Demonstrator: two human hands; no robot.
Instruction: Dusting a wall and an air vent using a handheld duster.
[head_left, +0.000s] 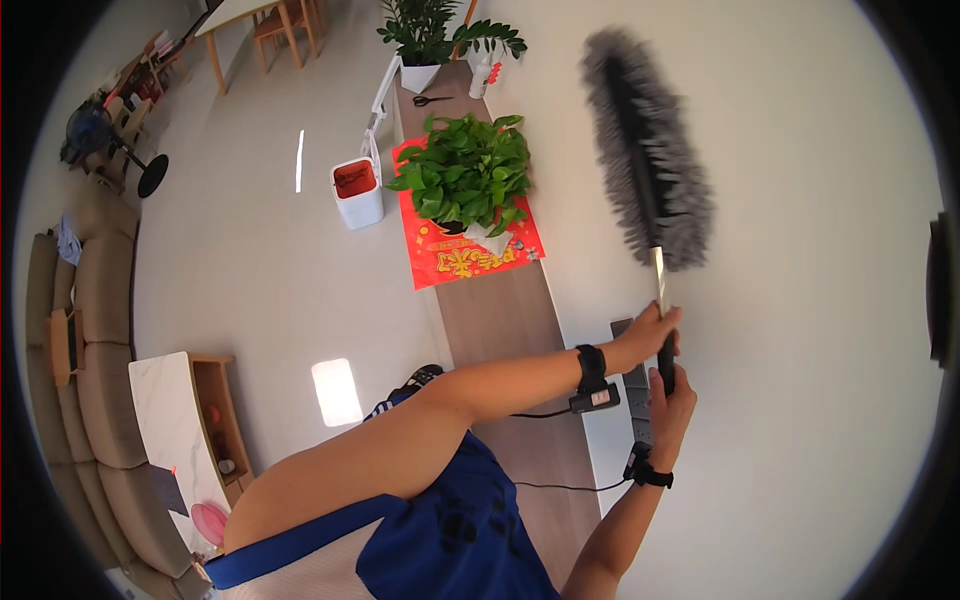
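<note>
A grey fluffy duster (649, 150) with a metal rod (659, 277) and a black handle (665, 367) extends up the pale wall, its head slightly blurred. My left hand (646, 337) is wrapped around the top of the handle, where the rod begins. Just below it, my right hand (673, 409) grips the handle's lower end. Both wrists wear black straps with small cabled devices. Behind the hands, a dark socket strip (639, 405) is partly hidden. To their left runs a long wood-topped cabinet (499, 307).
On the cabinet, a leafy potted plant (469, 169) sits on a red printed sheet (424, 259). Beyond are scissors (431, 100), a white bottle (480, 79) and another plant (424, 34). A white bin (360, 202) stands on the floor. Farther left are a marble-topped table (169, 405) and a sofa (112, 300).
</note>
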